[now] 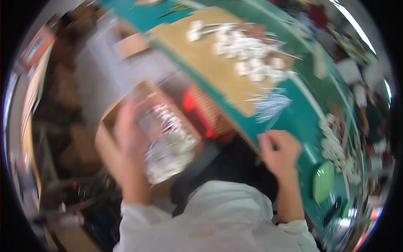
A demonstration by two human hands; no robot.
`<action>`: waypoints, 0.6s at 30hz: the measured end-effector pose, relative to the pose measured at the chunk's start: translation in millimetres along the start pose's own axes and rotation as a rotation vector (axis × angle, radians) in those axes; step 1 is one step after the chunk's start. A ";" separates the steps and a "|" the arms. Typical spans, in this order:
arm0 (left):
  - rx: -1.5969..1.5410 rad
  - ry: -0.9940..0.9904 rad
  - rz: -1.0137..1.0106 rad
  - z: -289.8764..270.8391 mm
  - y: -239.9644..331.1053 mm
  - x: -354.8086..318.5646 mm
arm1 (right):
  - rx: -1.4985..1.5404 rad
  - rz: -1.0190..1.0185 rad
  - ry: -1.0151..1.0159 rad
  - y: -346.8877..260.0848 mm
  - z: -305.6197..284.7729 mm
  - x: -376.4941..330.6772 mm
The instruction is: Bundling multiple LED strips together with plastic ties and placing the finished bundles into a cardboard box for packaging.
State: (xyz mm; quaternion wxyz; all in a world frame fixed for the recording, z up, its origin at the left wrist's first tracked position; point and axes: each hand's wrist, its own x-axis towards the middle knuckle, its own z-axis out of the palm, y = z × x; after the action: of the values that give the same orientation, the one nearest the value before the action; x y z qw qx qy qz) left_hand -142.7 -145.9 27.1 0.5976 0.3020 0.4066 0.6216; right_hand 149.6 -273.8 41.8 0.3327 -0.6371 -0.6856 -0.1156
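Note:
The picture is tilted and blurred by motion. My left hand [128,147] grips a clear plastic bag [166,140] full of small white pieces, holding it over an open cardboard box [105,126] beside the table. My right hand [278,150] rests at the edge of the green table [302,113], fingers curled around what looks like a thin dark stick, though the blur hides what it is. Above it on the table lies a bunch of thin white sticks [270,105].
A brown cardboard sheet [201,54] on the table carries several white flower-like pieces [252,54]. More white pieces [336,147] and a light green dish [323,181] lie at the right. A red basket [205,113] stands under the table edge. Boxes and clutter fill the floor at left.

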 end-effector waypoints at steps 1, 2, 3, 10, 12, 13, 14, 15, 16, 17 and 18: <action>0.121 0.064 -0.077 0.6 18.6 -4.1 | 0.034 0.037 -0.062 8.0 14.4 -6.0; 0.118 -0.007 0.003 -33.8 4.9 17.0 | -0.001 0.055 -0.106 10.8 21.0 -4.2; 0.122 0.190 0.012 -42.3 3.8 17.1 | 0.011 0.050 -0.127 12.1 27.1 -4.3; 0.028 -0.071 -0.144 -89.1 -64.6 44.6 | 0.084 0.073 -0.152 18.2 23.3 -13.4; 0.068 0.001 -0.175 -97.2 -89.2 52.9 | 0.072 0.084 -0.135 16.5 20.1 -13.7; 0.052 -0.025 -0.193 -115.1 -103.8 61.6 | 0.086 0.077 -0.133 15.5 19.8 -12.7; 0.036 -0.047 -0.211 -124.1 -111.0 68.7 | 0.082 0.081 -0.127 14.3 20.7 -12.2; 0.036 -0.049 -0.211 -112.7 -108.3 64.7 | 0.084 0.087 -0.152 12.7 21.9 -12.2; 0.077 0.112 -0.244 -91.0 -103.3 55.4 | 0.086 0.095 -0.176 11.5 22.8 -12.2; 0.119 0.275 -0.275 -79.5 -100.4 51.1 | 0.087 0.097 -0.174 11.2 23.0 -12.0; 0.131 0.141 -0.232 -109.2 -113.7 62.8 | 0.090 0.092 -0.168 10.1 20.6 -11.7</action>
State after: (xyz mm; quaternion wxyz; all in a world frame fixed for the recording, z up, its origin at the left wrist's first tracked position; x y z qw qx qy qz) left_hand -186.7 -104.7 -131.5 0.6144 0.2472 0.5194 0.5401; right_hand 152.4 -269.5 16.5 0.3073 -0.6597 -0.6857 -0.0153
